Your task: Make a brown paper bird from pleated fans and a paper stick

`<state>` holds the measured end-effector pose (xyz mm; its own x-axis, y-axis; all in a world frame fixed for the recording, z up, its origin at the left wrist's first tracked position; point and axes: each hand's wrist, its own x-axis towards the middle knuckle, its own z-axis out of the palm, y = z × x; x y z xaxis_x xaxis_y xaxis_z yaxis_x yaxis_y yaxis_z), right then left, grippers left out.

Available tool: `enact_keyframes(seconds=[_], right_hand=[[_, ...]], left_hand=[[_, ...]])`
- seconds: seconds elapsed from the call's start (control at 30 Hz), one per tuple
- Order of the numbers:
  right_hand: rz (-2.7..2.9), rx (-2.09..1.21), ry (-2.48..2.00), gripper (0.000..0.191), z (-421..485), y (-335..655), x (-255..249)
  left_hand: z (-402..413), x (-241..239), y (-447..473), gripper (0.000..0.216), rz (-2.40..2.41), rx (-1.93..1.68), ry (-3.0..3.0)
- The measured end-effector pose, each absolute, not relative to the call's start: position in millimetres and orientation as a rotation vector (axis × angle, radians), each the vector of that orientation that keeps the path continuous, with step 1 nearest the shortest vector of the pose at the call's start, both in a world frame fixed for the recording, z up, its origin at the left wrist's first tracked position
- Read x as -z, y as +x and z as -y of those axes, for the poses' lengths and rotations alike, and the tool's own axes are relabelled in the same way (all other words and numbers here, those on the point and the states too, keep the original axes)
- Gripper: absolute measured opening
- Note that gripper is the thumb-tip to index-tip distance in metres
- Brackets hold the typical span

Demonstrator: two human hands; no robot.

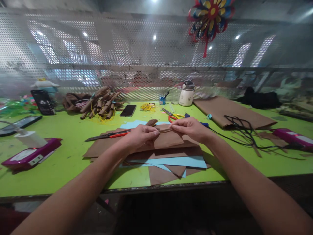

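Note:
My left hand (141, 135) and my right hand (189, 128) are both closed in a pinch on a narrow strip of brown paper (165, 130), held between them above a pile of brown and light blue paper sheets (171, 156). The strip's far end fans out into folded pleats (152, 122) just beyond my left fingers. The pile lies on the bright green table (61, 163) near its front edge.
A red-handled cutter (110, 134) lies left of the pile, scissors (173, 115) behind it. A heap of brown paper rolls (102, 106), a phone (128, 110), a white jar (186, 94), a brown sheet with black cord (234, 117) and magenta tools (31, 155) are spread about. Perforated metal screen at the back.

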<state>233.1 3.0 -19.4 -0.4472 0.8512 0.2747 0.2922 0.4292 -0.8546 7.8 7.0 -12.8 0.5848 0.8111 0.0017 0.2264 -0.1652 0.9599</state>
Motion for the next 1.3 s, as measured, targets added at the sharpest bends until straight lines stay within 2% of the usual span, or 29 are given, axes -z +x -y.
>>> enact_keyframes(seconds=[0.23,0.3,0.43,0.7,0.8,0.97,1.13,1.3], right_hand=[[1.92,-1.129,-0.971,0.034,-4.8,236.3,21.3],[1.902,-1.144,-0.962,0.034,-5.8,236.1,23.9],[1.892,-1.168,-0.915,0.035,-4.0,231.2,24.5],[1.941,-1.058,-0.928,0.029,2.4,220.5,21.1],[1.825,-1.181,-0.87,0.027,-0.7,222.8,25.6],[1.465,-1.395,-0.682,0.026,-3.1,224.7,27.5],[1.689,-1.338,-0.666,0.034,5.8,217.6,26.4],[1.768,-1.203,-0.677,0.018,10.9,214.2,25.2]], left_hand=[[-9.3,11.4,6.7,0.027,-0.955,-0.728,2.102],[-9.6,10.6,5.5,0.02,-0.992,-0.759,2.059],[-7.9,8.2,3.2,0.031,-0.963,-0.784,1.837],[-8.9,12.0,5.4,0.029,-0.947,-0.749,1.589],[-10.5,15.1,5.6,0.034,-0.942,-0.712,1.668],[-12.8,18.6,5.4,0.026,-0.785,-0.769,1.589],[-9.8,19.7,8.5,0.025,-0.758,-0.779,1.54],[0.3,17.5,12.7,0.023,-0.642,-0.606,1.512]])
